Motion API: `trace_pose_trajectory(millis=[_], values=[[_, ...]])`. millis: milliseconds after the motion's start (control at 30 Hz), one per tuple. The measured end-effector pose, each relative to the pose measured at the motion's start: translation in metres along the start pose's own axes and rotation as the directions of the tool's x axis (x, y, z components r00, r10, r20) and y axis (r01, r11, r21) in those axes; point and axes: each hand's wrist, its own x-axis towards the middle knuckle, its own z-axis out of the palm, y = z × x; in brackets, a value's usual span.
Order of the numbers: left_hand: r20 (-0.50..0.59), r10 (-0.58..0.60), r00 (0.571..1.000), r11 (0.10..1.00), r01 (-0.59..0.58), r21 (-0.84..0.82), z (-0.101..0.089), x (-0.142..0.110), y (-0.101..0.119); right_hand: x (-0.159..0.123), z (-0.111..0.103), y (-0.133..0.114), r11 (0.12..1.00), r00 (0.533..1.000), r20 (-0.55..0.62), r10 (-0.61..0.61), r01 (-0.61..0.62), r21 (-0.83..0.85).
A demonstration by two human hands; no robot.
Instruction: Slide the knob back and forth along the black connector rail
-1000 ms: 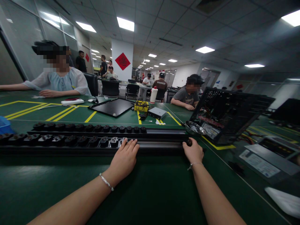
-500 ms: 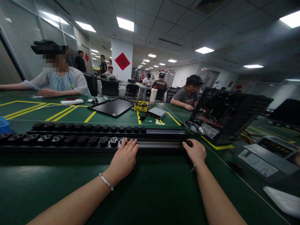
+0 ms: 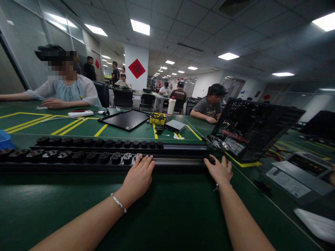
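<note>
In front of me lies a long black power track [image 3: 86, 167] with a row of round black sockets [image 3: 79, 156] on its left part and a bare grey groove [image 3: 178, 161] on its right. My left hand [image 3: 140, 174] rests on the track with fingers stretched out, over the last sockets of the row, partly hiding them. At the track's right end my right hand [image 3: 220, 170] has thumb and index finger around a small black knob [image 3: 212, 159], its other fingers spread. Parallel behind is a second track [image 3: 183, 147] with similar sockets [image 3: 99, 143].
A metal bowl [image 3: 217, 143] of small parts touches the area behind the right end. An opened computer case [image 3: 256, 129] and a power supply unit [image 3: 295, 177] stand right. Farther back are a black panel [image 3: 125, 119], a grey drive [image 3: 175, 126] and two seated co-workers.
The fingers of my right hand have spread and lifted slightly while thumb and index stay at the knob. My left hand has not visibly moved.
</note>
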Motion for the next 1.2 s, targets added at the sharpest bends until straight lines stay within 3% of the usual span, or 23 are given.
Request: trace_pose_trajectory(millis=[1200], values=[[-0.005,-0.006,1.000,1.000,0.006,-0.007,-0.0011,0.0004,0.0008,0.0088,0.0069,0.0044,0.996,0.998,-0.054,0.013,-0.008,0.084]])
